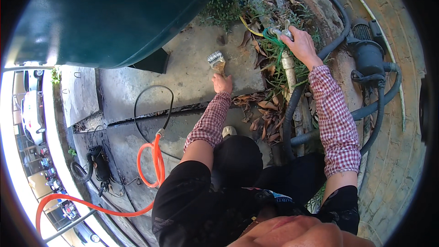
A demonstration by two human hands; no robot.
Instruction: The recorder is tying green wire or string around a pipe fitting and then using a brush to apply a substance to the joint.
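Observation:
My left hand (222,83) grips the wooden handle of a paintbrush (216,61) with pale bristles, held just above a grey concrete slab (192,59). My right hand (299,43) reaches further out and closes on a metal tap (279,31) at the top of an upright pale pipe (288,68). Green cord is wound around the pipe below the tap. Both forearms wear red checked sleeves.
A large dark green tank (109,13) fills the upper left. A black pump (368,55) with thick grey hoses (292,105) sits at right beside a brick wall (402,110). An orange hose (155,164) and black cable (151,105) lie at left. Dry leaves (260,110) litter the ground.

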